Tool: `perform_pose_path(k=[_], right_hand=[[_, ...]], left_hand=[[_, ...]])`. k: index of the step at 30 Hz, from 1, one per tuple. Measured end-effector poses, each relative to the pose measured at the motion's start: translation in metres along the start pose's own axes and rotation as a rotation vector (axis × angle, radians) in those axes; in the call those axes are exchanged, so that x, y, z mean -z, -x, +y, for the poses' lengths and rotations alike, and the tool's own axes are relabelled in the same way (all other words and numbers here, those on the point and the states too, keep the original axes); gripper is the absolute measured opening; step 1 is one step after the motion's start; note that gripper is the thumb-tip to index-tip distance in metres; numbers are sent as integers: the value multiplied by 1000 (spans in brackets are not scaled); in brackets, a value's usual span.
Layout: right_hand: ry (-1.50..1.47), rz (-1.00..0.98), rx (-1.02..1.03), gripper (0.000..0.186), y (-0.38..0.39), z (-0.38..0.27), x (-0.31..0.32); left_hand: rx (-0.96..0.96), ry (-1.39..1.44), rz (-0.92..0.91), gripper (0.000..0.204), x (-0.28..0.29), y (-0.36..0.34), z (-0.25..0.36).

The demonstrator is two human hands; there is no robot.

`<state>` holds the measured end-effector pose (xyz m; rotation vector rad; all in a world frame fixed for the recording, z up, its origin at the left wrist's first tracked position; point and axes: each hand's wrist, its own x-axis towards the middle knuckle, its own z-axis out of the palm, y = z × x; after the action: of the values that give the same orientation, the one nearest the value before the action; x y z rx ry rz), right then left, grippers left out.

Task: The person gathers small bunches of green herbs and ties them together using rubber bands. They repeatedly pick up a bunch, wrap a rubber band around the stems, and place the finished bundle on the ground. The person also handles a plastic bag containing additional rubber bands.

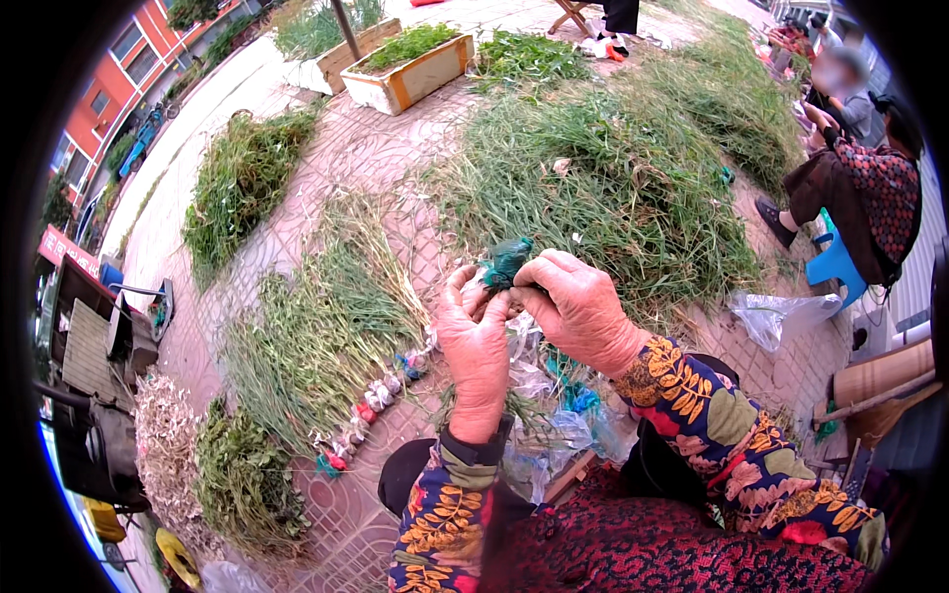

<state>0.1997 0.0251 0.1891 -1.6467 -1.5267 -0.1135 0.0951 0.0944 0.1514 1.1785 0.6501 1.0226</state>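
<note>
A small dark green crumpled bundle, apparently thin plastic or mesh, is held up in front of my chest. My left hand has its thumb and fingers closed on its lower left side, and my right hand pinches it from the right. Below my hands lie loose clear and blue plastic bags and some green stems. To the left, bundles of long greens lie on the paving, their root ends wrapped in coloured plastic.
Heaps of cut grass cover the paving ahead; another pile lies left. Planter boxes stand beyond. A seated person on a blue stool and others are at the right. A cart stands far left, a clear bag right.
</note>
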Motion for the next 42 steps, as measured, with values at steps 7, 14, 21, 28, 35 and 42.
perform_pose_path(k=[7, 14, 21, 28, 35, 42], right_hand=[[-93, -2, -63, 9, 3, 7, -1], [-52, -77, 58, 13, 2, 8, 10], [128, -179, 167, 16, 5, 3, 15], [-562, -69, -275, 17, -2, 11, 39], [-729, -573, -730, 22, 11, 36, 71], [-1050, -746, -749, 21, 23, 29, 61]], left_hand=[[-144, -246, 4, 26, -2, 6, -8], [-142, -375, -27, 11, 5, 3, -17], [-62, -433, -284, 22, 11, 4, -29], [34, -401, -420, 10, 12, 12, -7], [-102, -321, -684, 10, 19, 20, 20], [-32, -238, -793, 12, 25, 24, 27]])
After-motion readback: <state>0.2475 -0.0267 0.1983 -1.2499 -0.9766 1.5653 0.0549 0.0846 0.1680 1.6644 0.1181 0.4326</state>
